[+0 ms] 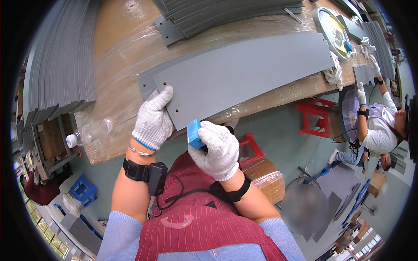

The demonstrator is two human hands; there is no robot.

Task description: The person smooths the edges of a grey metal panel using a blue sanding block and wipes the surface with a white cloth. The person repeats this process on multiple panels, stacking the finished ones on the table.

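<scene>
Upper grey panel (244, 74) laid slantwise along the near side of the film-wrapped table (117, 52), a second grey panel (148, 80) partly covered beneath it. Its left end is gripped by the gloved left hand (153, 117), thumb laid near the two holes; the other fingers are mostly hidden. A blue block (194, 133) is pinched in the gloved right hand (216, 152), beside the panel's near left corner; whether the edge is touched cannot be told. A clear bottle (89, 132) is seen lying at the table's left. More panels are stacked at far left (65, 48). A crumpled white cloth (333, 71) is noted by the panel's right end.
</scene>
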